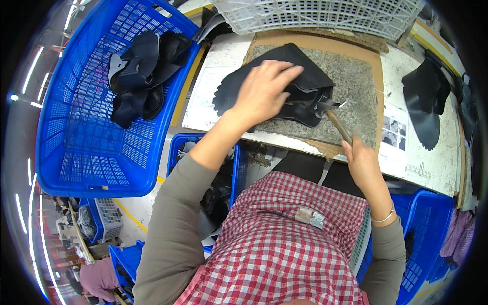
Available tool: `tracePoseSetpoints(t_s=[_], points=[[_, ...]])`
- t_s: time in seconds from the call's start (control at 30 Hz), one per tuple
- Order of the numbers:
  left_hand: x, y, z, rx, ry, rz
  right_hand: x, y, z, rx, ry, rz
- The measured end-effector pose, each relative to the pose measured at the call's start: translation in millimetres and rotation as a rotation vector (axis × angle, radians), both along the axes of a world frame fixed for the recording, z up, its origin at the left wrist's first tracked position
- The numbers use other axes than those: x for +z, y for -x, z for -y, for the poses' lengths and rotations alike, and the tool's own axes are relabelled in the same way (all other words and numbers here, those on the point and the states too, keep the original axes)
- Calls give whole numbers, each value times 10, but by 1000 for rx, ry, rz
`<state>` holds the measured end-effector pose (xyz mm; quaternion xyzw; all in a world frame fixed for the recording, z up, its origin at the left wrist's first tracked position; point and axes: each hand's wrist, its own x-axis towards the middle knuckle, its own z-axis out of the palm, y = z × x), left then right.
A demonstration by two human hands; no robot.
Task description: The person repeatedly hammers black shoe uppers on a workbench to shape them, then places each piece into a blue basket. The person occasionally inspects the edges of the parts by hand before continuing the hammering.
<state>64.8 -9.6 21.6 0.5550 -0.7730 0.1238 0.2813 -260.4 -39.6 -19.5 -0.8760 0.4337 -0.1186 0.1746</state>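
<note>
My right hand (364, 161) is closed round the wooden handle of a hammer (337, 125). The metal hammer head lies at the right edge of a black shoe upper (229, 89), which has a scalloped left edge. On top of that folded piece rests my left hand (263, 92), its fingers stretched out and somewhat apart; part of the upper is hidden beneath it. Under the upper is a rough grey stone-like slab (358, 76) set on brown board on the white worktable (432, 170).
A blue basket (96, 189) holding several black uppers (147, 66) stands at the left. Along the back is a white plastic crate (320, 15). Another black upper (423, 104) lies at the right of the table. Blue crates (432, 244) stand below; a person (99, 279) is at far lower left.
</note>
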Motion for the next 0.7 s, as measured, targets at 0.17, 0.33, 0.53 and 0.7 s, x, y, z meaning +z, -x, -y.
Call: tracePoseSetpoints(t_s=[0.17,0.33,0.53,0.7], points=[[52,-284,193,286,-214,172,-104,-46,-50,37,216,11],[403,-22,427,171,235,648,-60,-85,-61,-29,178,-62],[233,323,-297,257,-363,546,-70,-77,-86,-8,184,-102],[-137,238,-729,418,-596,113,148,-146,-19,73,222,-98]])
